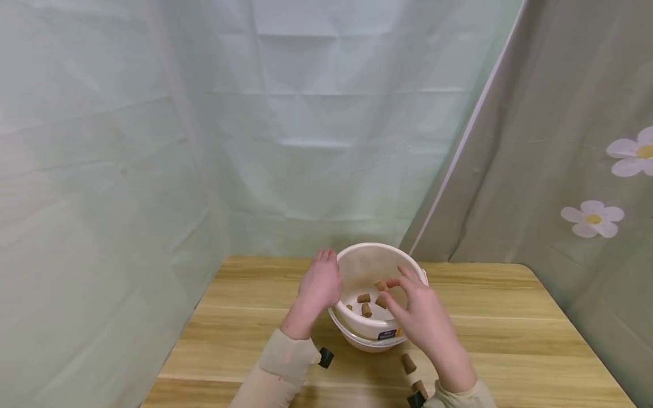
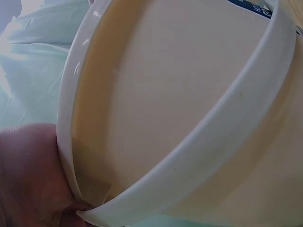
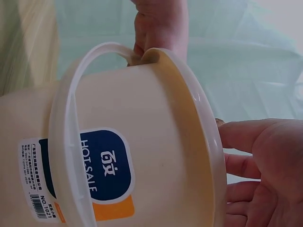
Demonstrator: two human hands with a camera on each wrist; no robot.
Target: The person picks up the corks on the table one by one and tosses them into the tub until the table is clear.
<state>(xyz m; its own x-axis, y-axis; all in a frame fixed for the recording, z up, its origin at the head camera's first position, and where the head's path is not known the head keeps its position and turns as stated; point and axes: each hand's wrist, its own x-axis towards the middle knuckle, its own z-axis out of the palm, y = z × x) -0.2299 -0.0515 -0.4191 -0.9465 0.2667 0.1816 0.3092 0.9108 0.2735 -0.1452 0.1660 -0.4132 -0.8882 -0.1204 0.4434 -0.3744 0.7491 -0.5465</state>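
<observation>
A pale plastic bucket (image 1: 361, 326) stands on the table, and several brown corks (image 1: 364, 298) lie on its bottom. My left hand (image 1: 321, 280) grips the bucket's left side at the rim, close to the handle joint. Over the bucket's mouth, my right hand (image 1: 420, 311) pinches one cork (image 1: 380, 285) between thumb and index finger. Only the end of that cork (image 3: 219, 122) shows in the right wrist view, beyond the rim. The bucket's handle (image 3: 71, 123) hangs down on the near side, across a blue and orange label (image 3: 108, 163).
Two more corks (image 1: 408, 363) lie on the wooden table (image 1: 245, 317) in front of the bucket, beside my right forearm. Pale curtains (image 1: 326, 141) hang behind the table and to the left. A grey-brown curtain with white flowers (image 1: 592, 219) hangs on the right.
</observation>
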